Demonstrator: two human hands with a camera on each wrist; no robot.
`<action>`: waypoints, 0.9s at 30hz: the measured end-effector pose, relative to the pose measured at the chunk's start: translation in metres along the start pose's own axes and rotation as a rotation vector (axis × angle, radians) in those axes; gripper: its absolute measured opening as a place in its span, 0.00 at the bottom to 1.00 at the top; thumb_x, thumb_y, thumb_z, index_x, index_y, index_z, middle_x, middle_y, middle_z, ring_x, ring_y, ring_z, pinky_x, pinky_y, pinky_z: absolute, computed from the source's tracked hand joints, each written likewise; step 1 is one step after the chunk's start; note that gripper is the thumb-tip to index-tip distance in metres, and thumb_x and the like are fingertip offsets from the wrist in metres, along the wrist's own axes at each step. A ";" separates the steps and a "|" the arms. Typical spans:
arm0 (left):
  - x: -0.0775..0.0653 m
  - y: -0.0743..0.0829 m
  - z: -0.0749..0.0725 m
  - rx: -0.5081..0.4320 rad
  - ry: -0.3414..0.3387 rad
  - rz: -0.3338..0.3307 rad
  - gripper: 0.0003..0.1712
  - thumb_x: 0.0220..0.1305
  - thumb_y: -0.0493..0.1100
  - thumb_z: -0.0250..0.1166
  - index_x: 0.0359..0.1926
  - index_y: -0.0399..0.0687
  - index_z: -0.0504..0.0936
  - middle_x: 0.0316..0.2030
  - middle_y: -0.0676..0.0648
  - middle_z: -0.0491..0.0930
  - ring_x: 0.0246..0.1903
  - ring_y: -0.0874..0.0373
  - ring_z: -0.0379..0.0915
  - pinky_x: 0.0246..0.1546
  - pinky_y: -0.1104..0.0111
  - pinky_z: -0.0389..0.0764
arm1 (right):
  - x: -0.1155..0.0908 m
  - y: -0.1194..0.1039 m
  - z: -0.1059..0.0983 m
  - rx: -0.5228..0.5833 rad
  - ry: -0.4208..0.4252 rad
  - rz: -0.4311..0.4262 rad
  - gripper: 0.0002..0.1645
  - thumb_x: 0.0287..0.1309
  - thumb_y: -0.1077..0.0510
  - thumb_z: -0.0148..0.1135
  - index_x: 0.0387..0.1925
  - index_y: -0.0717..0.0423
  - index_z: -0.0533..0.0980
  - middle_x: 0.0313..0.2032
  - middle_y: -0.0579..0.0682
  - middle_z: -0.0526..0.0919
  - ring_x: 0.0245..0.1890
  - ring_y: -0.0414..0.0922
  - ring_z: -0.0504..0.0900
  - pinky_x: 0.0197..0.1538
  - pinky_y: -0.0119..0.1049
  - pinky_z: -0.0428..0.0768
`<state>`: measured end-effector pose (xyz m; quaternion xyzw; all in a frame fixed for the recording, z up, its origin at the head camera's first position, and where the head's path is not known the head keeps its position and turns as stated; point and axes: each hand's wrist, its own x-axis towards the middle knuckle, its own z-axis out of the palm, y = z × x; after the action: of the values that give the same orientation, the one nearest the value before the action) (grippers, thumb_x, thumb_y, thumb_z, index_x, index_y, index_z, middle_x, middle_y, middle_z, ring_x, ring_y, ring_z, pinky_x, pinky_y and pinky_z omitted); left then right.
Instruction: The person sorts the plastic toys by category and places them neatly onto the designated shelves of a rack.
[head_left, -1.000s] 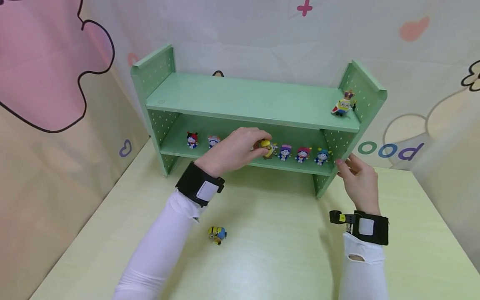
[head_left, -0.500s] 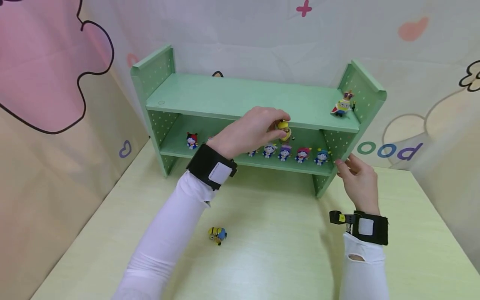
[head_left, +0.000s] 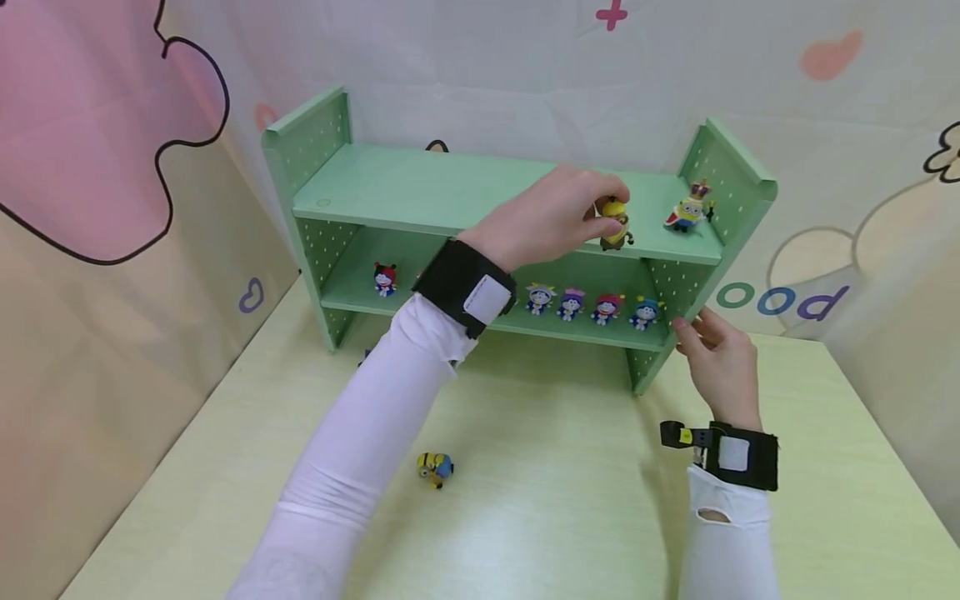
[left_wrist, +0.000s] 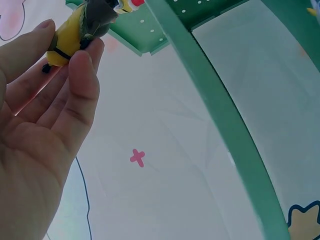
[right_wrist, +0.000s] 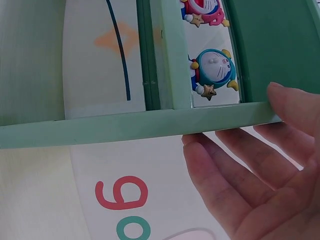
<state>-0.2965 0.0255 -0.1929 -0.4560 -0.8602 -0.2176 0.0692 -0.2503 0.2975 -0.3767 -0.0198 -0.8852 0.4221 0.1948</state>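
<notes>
Pinching a yellow figurine (head_left: pixel 616 212) upright, the left hand (head_left: pixel 555 210) points right, by the near edge of the upper shelf (head_left: pixel 450 187); the black-banded toy is dark grey below. The right hand (head_left: pixel 720 362) grips the green rack's right panel (head_left: pixel 733 207).

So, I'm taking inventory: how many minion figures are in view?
3: one held by the left hand, one on the top shelf, one on the table. More may be hidden.

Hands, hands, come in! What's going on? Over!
Left hand holds yellow figure near top shelf. Right hand grips right side panel. Crowned figure occupies top shelf's right end.
</notes>
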 end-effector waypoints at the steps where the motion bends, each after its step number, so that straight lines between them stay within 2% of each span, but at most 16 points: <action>1: 0.003 0.001 -0.002 0.009 -0.016 -0.014 0.15 0.73 0.44 0.58 0.55 0.42 0.76 0.42 0.52 0.76 0.39 0.64 0.69 0.41 0.78 0.68 | 0.000 0.000 0.000 0.004 0.000 0.000 0.28 0.73 0.43 0.52 0.70 0.44 0.67 0.59 0.52 0.74 0.48 0.50 0.82 0.49 0.38 0.78; 4: 0.013 0.003 -0.006 0.028 -0.057 -0.045 0.14 0.74 0.45 0.57 0.55 0.44 0.75 0.42 0.53 0.75 0.38 0.63 0.67 0.39 0.77 0.66 | 0.000 0.000 0.001 0.009 0.002 0.000 0.28 0.73 0.43 0.52 0.69 0.44 0.67 0.59 0.51 0.74 0.47 0.49 0.82 0.48 0.37 0.78; 10: 0.034 0.007 -0.008 0.056 -0.090 -0.072 0.09 0.74 0.46 0.57 0.47 0.46 0.75 0.39 0.54 0.76 0.36 0.62 0.68 0.37 0.76 0.65 | 0.001 0.000 0.000 -0.006 -0.002 -0.002 0.28 0.72 0.42 0.52 0.70 0.43 0.67 0.58 0.51 0.75 0.46 0.47 0.83 0.48 0.36 0.78; 16: 0.055 0.008 -0.008 0.084 -0.123 -0.077 0.10 0.75 0.44 0.55 0.50 0.45 0.75 0.42 0.52 0.74 0.39 0.62 0.67 0.39 0.77 0.65 | -0.001 0.001 -0.005 -0.012 0.006 0.020 0.29 0.73 0.42 0.52 0.70 0.43 0.66 0.58 0.52 0.75 0.45 0.48 0.83 0.50 0.40 0.77; 22: 0.063 0.002 -0.009 0.119 -0.129 -0.097 0.12 0.75 0.44 0.55 0.53 0.45 0.75 0.45 0.52 0.74 0.41 0.62 0.66 0.42 0.77 0.65 | -0.001 0.002 -0.002 0.014 0.006 0.016 0.29 0.72 0.42 0.53 0.69 0.44 0.67 0.59 0.51 0.75 0.45 0.45 0.83 0.48 0.33 0.77; 27: 0.065 -0.005 -0.008 0.141 -0.151 -0.110 0.12 0.75 0.45 0.56 0.53 0.45 0.76 0.47 0.52 0.74 0.42 0.62 0.66 0.43 0.77 0.65 | 0.000 0.002 0.001 0.015 0.000 0.013 0.29 0.72 0.43 0.53 0.69 0.45 0.67 0.58 0.52 0.75 0.45 0.46 0.83 0.48 0.35 0.78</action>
<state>-0.3389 0.0686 -0.1671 -0.4171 -0.8999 -0.1249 0.0241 -0.2506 0.2980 -0.3784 -0.0238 -0.8818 0.4300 0.1923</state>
